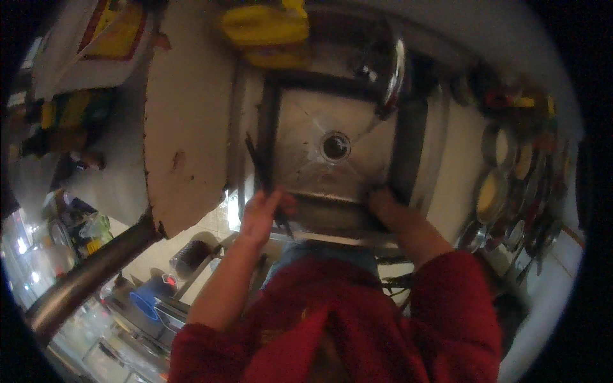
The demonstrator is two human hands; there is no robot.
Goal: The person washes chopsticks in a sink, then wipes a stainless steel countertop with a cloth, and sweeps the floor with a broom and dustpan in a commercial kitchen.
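Observation:
My left hand (261,215) is at the front left rim of a stainless steel sink (311,177). It is closed around a long, thin, dark utensil (257,160), which slants up and left past the basin's edge; blur hides its exact kind. Inside the basin, by the front right corner, is my right hand (383,198). Its fingers are in shadow, and I cannot make out whether they hold anything. A round drain (335,147) lies in the middle of the basin floor. Over the back right hangs a curved chrome faucet (396,67).
Yellow cloth-like items (266,31) lie behind the sink. A pale countertop (187,119) with a ragged edge adjoins it on the left. Several round containers (491,196) stand along the right wall. Lower left are a metal pipe (96,273) and a blue bucket (146,299).

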